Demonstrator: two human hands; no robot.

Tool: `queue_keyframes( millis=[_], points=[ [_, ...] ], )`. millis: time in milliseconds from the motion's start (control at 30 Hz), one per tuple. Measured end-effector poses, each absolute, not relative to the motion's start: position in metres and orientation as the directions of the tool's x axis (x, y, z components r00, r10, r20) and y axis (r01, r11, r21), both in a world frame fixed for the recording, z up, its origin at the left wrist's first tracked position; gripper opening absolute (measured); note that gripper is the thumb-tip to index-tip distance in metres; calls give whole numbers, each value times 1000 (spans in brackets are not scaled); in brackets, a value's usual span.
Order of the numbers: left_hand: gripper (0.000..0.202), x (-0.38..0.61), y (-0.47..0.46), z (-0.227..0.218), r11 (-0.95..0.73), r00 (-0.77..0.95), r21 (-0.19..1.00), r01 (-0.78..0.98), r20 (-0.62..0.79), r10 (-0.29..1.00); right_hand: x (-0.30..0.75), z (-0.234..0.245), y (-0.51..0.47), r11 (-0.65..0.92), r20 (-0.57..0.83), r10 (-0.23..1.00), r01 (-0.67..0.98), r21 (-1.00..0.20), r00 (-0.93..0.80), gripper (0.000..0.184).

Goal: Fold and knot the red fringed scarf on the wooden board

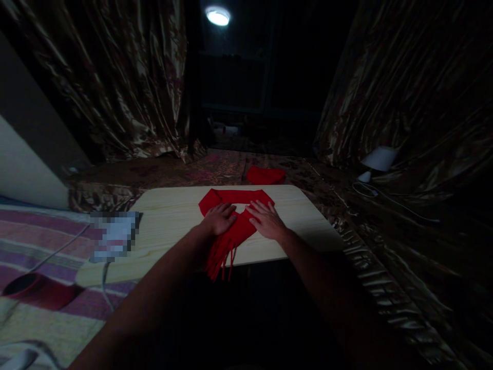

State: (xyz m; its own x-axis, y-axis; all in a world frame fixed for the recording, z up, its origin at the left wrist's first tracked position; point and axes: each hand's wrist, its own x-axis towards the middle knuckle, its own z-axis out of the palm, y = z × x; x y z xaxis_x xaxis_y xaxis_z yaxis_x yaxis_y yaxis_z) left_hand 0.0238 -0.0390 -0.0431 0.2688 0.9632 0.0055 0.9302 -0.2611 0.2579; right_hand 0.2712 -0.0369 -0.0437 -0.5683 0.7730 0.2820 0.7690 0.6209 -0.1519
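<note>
A red fringed scarf (234, 198) lies folded into a loop on a light wooden table (169, 216), its fringe hanging over the near edge. My left hand (219, 218) rests on the scarf's left strand with the fingers curled and pressed together on the cloth. My right hand (266, 220) lies flat on the right strand, fingers stretched out and slightly apart. The two hands sit close together where the strands cross.
A second red cloth (265, 175) lies on the floor just beyond the table. A blurred-out object (114, 235) sits at the table's left edge with a cable. A red cup (36, 290) lies on the striped blanket at left. Shiny brown curtains hang both sides; a white lamp (379, 160) stands right.
</note>
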Motion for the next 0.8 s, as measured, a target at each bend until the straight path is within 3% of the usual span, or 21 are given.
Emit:
queue_keyframes(
  millis=[133, 233, 333, 467, 700, 800],
  points=[
    [71, 25, -39, -32, -269, 275, 354, 896, 33, 961, 272, -47, -33, 665, 230, 744, 729, -163, -627, 50],
    [70, 29, -47, -23, -385, 375, 437, 813, 113, 920, 271, -50, -31, 651, 211, 757, 744, -154, -618, 48],
    [74, 33, -60, -22, -450, 466, 381, 808, 55, 883, 270, -49, -31, 638, 209, 766, 757, -142, -607, 47],
    [79, 37, -73, -30, -377, 415, 273, 885, -97, 904, 270, -48, -33, 615, 197, 785, 775, -143, -587, 51],
    [79, 40, -77, -31, -337, 373, 269, 902, -94, 923, 269, -50, -34, 588, 210, 805, 793, -160, -554, 51],
    [74, 30, -71, -29, -339, 342, 337, 878, 51, 938, 270, -50, -33, 595, 231, 799, 784, -176, -555, 49]
  ],
)
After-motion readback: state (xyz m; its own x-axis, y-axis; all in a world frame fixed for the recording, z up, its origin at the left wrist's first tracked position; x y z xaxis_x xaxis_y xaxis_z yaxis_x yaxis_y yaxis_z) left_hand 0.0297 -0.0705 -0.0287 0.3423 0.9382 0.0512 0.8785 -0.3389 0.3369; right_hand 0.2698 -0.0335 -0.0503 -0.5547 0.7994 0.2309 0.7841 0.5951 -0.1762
